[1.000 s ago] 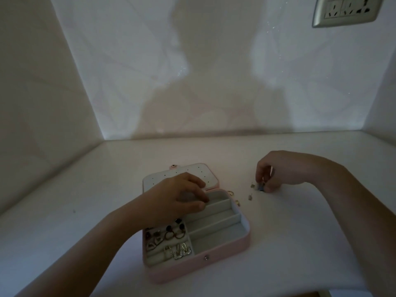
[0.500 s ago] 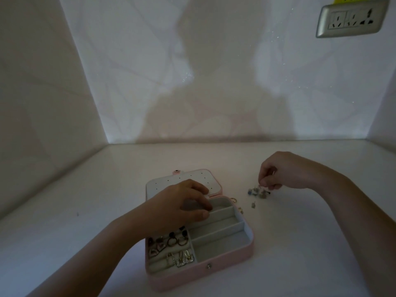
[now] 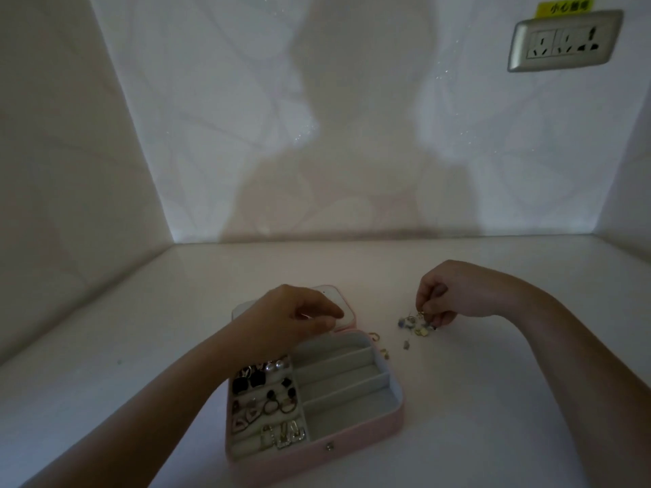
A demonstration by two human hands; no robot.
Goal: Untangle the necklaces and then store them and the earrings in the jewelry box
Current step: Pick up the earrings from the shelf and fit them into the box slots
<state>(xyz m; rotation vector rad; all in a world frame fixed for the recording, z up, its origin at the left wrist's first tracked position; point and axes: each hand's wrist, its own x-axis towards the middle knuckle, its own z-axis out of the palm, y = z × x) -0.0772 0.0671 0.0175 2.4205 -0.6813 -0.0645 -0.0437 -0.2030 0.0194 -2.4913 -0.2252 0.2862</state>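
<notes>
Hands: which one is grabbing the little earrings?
The right hand: it pinches at the loose earrings on the table. The left hand is only over the jewelry box.

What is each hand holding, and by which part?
The right hand pinches an earring above the loose pile; which part is too small to tell. The left hand holds nothing visible, over the jewelry box.

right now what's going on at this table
A person is sorting jewelry into an open jewelry box. The right hand pinches an earring at the loose pile beside the box. The left hand hangs over the box's back edge; whether it holds anything is unclear. Stored earrings fill the left compartments; the long right compartments are bare.
</notes>
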